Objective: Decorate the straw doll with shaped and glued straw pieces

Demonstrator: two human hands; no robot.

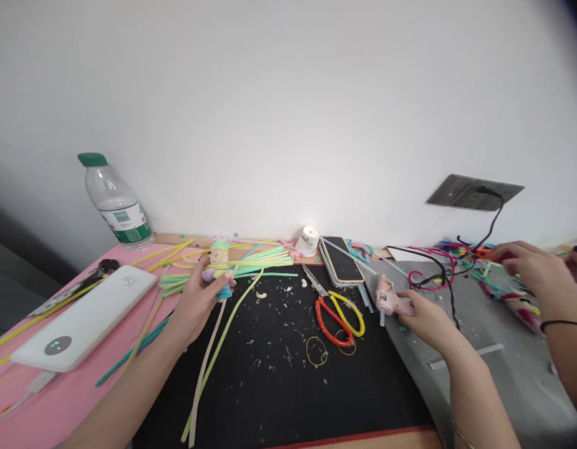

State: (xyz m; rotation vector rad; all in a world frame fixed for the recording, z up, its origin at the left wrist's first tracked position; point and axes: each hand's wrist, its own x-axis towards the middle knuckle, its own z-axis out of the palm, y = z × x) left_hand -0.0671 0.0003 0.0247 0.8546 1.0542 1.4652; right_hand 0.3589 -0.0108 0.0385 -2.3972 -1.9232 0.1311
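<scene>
My left hand point(201, 299) is closed around a small pastel pipe-cleaner figure point(219, 257), made of yellow, lilac and blue fuzzy coils. Beside it lies a bundle of green and yellow pipe cleaners point(264, 260), and two long pale pipe cleaners point(223, 337) run down towards me. My right hand point(421, 318) grips the handle of a pink hot glue gun point(387, 295), with a clear glue stick poking out of its rear. Between my hands, scissors point(335, 318) with red and yellow handles rest on the black mat point(288, 399).
A phone point(343, 260) and a small white cup point(309, 242) stand near the wall. On the left are a power bank point(85, 318) and a plastic bottle point(120, 209). At right, another person's hands point(534, 268) work near cables and pipe cleaners, below a wall socket point(475, 192).
</scene>
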